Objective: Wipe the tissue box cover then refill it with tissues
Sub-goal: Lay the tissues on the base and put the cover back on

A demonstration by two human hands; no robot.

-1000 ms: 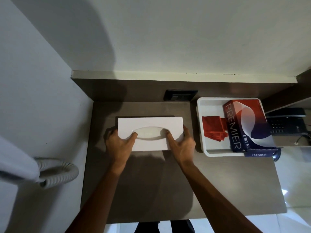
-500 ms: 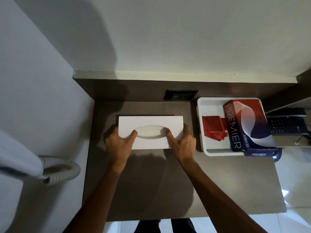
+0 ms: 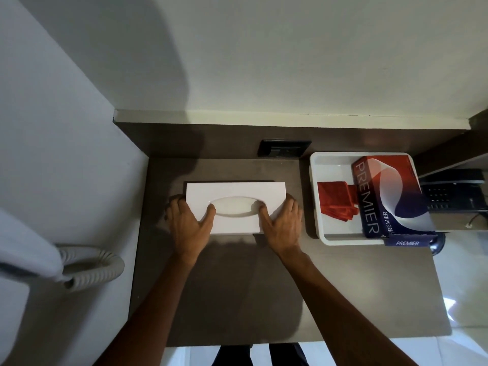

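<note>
A white tissue box cover (image 3: pixel 235 192) with an oval slot lies flat on the dark counter (image 3: pixel 264 286). My left hand (image 3: pixel 188 225) grips its left end, thumb at the slot's left edge. My right hand (image 3: pixel 284 225) grips its right end, thumb at the slot's right edge. To the right, a white tray (image 3: pixel 315 207) holds a folded red cloth (image 3: pixel 335 204) and a red and blue PREMIER tissue pack (image 3: pixel 390 196) that leans over the tray's right side.
A black wall socket (image 3: pixel 284 148) sits on the back panel behind the cover. A black telephone (image 3: pixel 454 194) stands right of the tray. A white device with a ribbed hose (image 3: pixel 87 270) hangs on the left wall. The counter ends near my legs.
Both hands and the cover have stayed almost in place; the cover looks nudged slightly away from me. The grip is unchanged.
</note>
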